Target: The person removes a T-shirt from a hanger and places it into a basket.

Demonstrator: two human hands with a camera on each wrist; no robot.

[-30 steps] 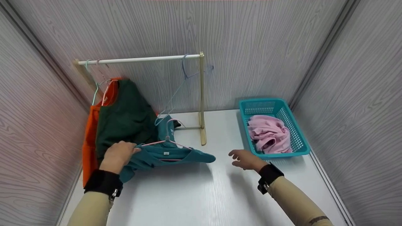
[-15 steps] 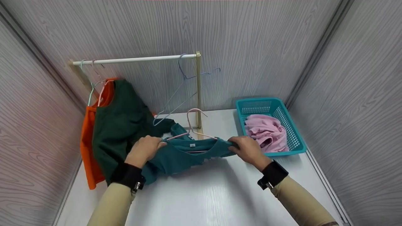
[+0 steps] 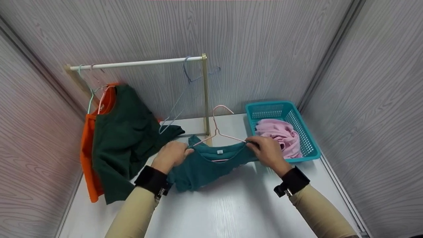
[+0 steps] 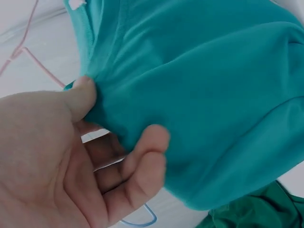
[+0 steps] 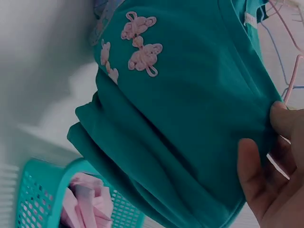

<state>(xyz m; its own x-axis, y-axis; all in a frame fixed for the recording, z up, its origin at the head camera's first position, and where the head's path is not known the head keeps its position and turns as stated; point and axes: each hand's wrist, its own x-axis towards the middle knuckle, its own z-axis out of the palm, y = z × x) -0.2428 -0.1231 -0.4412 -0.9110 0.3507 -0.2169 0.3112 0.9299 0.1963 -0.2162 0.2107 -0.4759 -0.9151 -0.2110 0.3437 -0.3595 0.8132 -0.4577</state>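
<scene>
A teal shirt [image 3: 205, 170] hangs on a pink hanger [image 3: 216, 129] between my two hands, above the table. My left hand [image 3: 173, 153] pinches its left shoulder near the neckline, thumb on top of the cloth. At the other shoulder my right hand [image 3: 267, 152] pinches the cloth beside the hanger's arm. The hanger's hook stands up free of the rail. In the right wrist view, pale pink knotted trims [image 5: 145, 57] show on the shirt's front, and a white label [image 5: 251, 20] sits inside the neck.
A rack with a white rail [image 3: 138, 63] stands at the back left. On it hang an orange garment [image 3: 87, 148], a dark green garment [image 3: 122, 132] and a bare blue hanger [image 3: 176, 102]. A teal basket [image 3: 309, 138] with pink cloth [image 3: 281, 132] stands at right.
My right hand came in from beside the basket and took the shirt's right shoulder. Both hands then moved the shirt and its hanger rightward, away from the dark green garment.
</scene>
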